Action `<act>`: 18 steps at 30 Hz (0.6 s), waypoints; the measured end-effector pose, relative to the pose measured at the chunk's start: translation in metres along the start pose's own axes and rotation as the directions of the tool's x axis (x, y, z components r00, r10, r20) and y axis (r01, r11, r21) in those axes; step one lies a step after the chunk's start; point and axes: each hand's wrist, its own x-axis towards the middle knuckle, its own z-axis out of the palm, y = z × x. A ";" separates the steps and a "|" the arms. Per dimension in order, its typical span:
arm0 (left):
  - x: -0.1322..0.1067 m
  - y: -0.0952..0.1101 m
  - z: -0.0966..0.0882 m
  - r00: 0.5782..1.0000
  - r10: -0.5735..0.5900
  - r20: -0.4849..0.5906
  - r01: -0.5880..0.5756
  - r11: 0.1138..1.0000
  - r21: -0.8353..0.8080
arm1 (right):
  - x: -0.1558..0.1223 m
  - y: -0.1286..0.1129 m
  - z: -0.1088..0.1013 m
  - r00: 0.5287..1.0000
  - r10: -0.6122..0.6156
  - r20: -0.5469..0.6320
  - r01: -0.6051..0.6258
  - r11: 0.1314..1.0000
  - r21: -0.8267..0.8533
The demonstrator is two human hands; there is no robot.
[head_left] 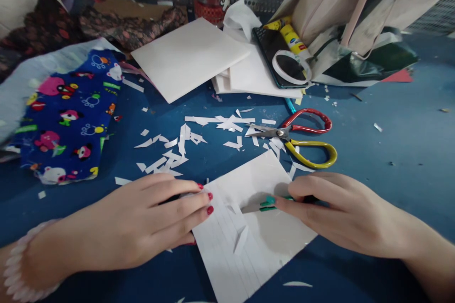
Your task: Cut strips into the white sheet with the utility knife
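Cloth (67, 118): off on the far left, probably to leave my arms some elbow room.
Left hand (121, 227): my fingertips sit on the left edge of the paper (270, 229), I guess so it won't skate around. Thumb's hidden, so can't tell if I'm pinching or just pressing.
Scraps (170, 161): loose mess behind the paper, likely there to keep my work patch usable.
Paper: flat-ish on the desk (391, 128), angled between both hands, handy for either.
Scissors (281, 133): lying behind it, handles rightward, easy grab imo.
Right hand (355, 222): narrow grip on a green tool (267, 208), held near its tip, presumably for control.
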 end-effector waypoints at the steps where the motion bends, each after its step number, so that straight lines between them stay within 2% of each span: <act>1: -0.001 0.000 0.000 1.000 0.000 0.004 0.000 1.000 -0.002 | 0.000 0.000 -0.001 1.000 0.002 0.004 -0.002 1.000 0.000; 6: -0.002 0.001 0.002 1.000 -0.008 0.004 0.008 1.000 -0.022 | 0.003 0.000 -0.005 0.998 0.031 0.048 -0.033 0.999 0.034; 18: -0.002 0.000 0.002 1.000 0.000 0.000 0.000 1.000 -0.014 | -0.004 0.001 -0.005 0.997 -0.029 0.070 0.027 0.999 0.023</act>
